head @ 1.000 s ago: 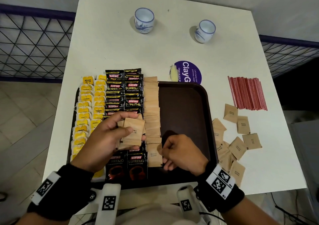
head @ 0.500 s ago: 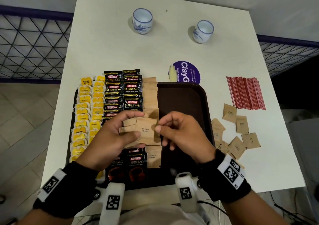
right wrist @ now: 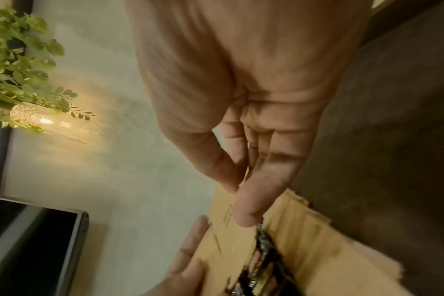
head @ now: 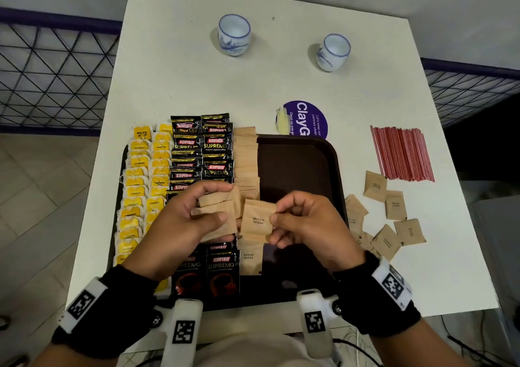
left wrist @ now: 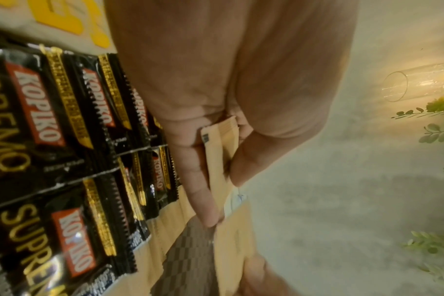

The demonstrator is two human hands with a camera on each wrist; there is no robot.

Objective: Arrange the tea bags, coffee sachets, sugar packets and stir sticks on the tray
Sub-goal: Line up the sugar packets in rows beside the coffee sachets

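My left hand (head: 185, 220) holds a small stack of brown sugar packets (head: 218, 214) above the tray (head: 334, 169), and my right hand (head: 304, 223) pinches one brown sugar packet (head: 257, 220) by its right edge. If I pull too fast, the stack could slip and fall on the neat sugar row (head: 246, 158) and the Kopiko coffee sachets (head: 202, 147) to its left.
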